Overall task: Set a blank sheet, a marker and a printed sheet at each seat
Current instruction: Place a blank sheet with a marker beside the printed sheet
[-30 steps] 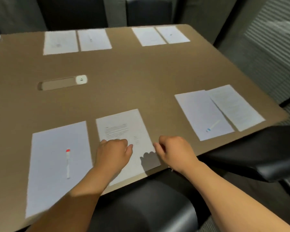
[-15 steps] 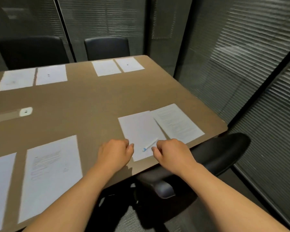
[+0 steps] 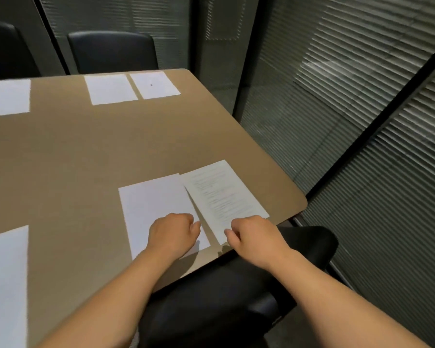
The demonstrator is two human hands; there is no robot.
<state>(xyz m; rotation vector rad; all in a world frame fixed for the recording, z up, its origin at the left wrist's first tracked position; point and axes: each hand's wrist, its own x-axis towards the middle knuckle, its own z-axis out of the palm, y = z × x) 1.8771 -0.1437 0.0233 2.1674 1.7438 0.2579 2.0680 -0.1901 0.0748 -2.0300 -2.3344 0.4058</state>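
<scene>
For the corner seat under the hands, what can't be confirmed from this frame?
- Marker at this seat: not seen in the head view; the left hand covers the near part of the blank sheet where it could lie.
- Whether either curled hand holds anything: fingers hide it, including the right hand.
- Text on the printed sheet: too small and blurred.
- Sheet at lower left: cut off by the edge.

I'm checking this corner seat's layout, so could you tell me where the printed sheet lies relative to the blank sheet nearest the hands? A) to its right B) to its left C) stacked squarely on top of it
A: the printed sheet, with lines of text, lies right of the blank sheet.
</scene>
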